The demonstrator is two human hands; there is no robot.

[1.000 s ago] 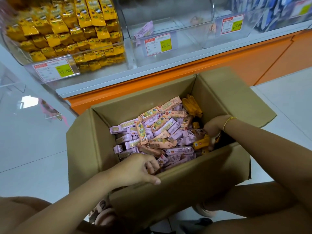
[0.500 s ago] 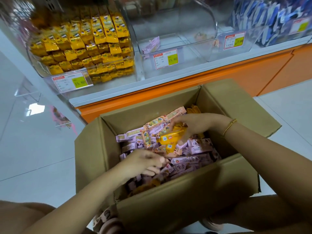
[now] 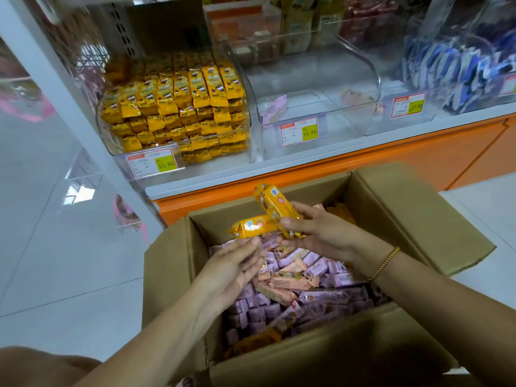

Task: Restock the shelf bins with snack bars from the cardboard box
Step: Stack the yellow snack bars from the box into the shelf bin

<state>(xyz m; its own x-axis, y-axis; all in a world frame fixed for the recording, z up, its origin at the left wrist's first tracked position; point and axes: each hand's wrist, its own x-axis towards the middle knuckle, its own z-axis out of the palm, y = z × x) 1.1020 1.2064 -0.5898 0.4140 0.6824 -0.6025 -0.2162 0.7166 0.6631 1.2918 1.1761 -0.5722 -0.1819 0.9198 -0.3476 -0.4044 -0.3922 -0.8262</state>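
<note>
Two yellow snack bars (image 3: 268,216) were held above the far part of the open cardboard box (image 3: 173,275), one tilted up toward the shelf, the other lying crosswise and pointing left. The right hand (image 3: 321,233) gripped both where they crossed, its fingers and thumb curled round them; a gold bracelet (image 3: 386,261) sat on that wrist. The left hand (image 3: 234,272) lay palm up just under the crosswise bar, fingers nearly straight and holding nothing; whether the fingertips touched the wrapper could not be told. Pink snack bars (image 3: 315,277) filled the box below. Beyond it on the shelf (image 3: 307,169), the left bin (image 3: 111,141) was packed with yellow packets, the middle bin (image 3: 363,79) held one pink bar (image 3: 275,108), and the right bin (image 3: 435,23) held blue packets.
</note>
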